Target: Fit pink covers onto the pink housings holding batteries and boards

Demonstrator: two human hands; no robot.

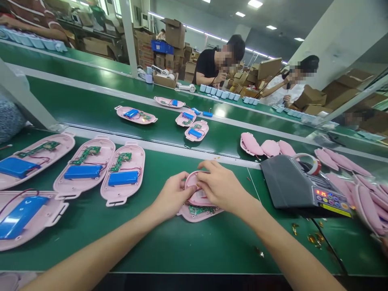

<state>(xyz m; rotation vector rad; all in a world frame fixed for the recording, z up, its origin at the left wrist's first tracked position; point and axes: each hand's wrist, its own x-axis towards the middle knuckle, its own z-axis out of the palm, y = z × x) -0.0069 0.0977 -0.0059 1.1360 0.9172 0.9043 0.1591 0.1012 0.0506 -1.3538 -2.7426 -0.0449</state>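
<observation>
In the middle of the green bench, my left hand [172,196] pinches the left edge of a small pink plastic cover [198,197]. My right hand [220,184] curls over the same cover from the right, fingertips pressed on its inner face. The cover is tilted above a pink shell [195,218] lying on the bench, and a green circuit board [198,210] shows in that shell. Most of the shell is hidden beneath the cover and my hands. To the left lie several open pink shells [104,194], each with a blue battery pack [123,178] and wires.
A grey tape dispenser [287,182] with a lit display stands at right, beside stacked pink parts [370,202]. Scraps of amber film [315,239] lie before it. Beyond the rail, a green conveyor [163,133] carries more shells. Two people [209,60] work opposite.
</observation>
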